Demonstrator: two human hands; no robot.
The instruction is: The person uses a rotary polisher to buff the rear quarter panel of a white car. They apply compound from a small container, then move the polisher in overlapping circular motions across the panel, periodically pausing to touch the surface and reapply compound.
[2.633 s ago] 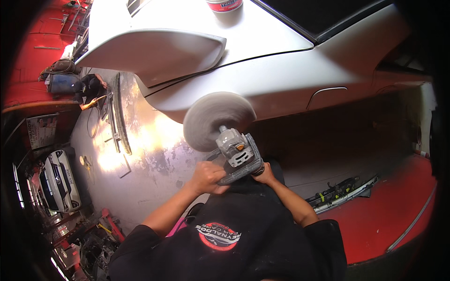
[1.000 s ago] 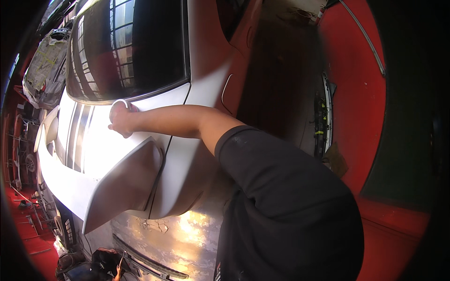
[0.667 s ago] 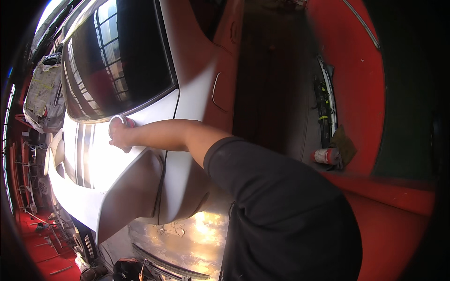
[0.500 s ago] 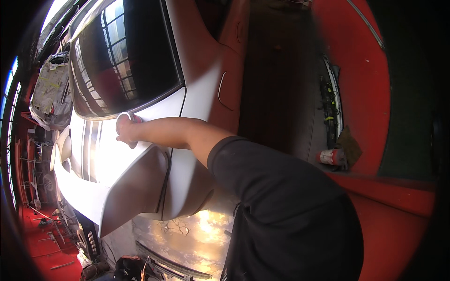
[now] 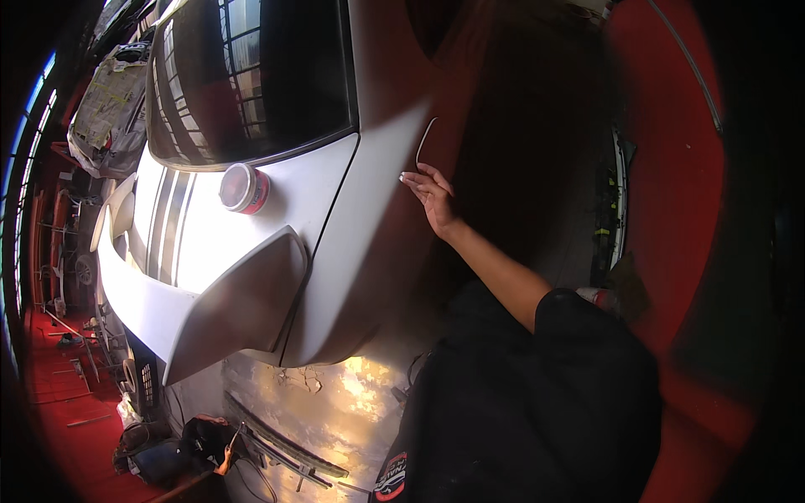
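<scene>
My right hand [image 5: 432, 197] hovers beside the car's rear side panel, near a curved bright line [image 5: 426, 138]. Its fingers are stretched and apart, with a small white patch on one fingertip; whether that is residue or glare I cannot tell. A round tub [image 5: 245, 189] with a pale lid and red label stands on the white trunk lid [image 5: 214, 243], just below the dark rear window [image 5: 268, 84]. Nothing touches the tub. Grey stripes [image 5: 172, 226] run beside it toward the large rear spoiler [image 5: 239, 298]. My left hand is out of view.
A bumper-like part [image 5: 619, 201] lies on the floor at the right, near a red barrier [image 5: 671, 168]. Long dark strips [image 5: 281, 448] lie at lower left, beside dark clothing and what looks like another person's forearm [image 5: 226, 457]. A covered car [image 5: 109, 109] stands far left.
My right hand has let go of the tub and moved right, off the trunk lid to the side panel. The tub stays on the trunk lid. The view has shifted slightly.
</scene>
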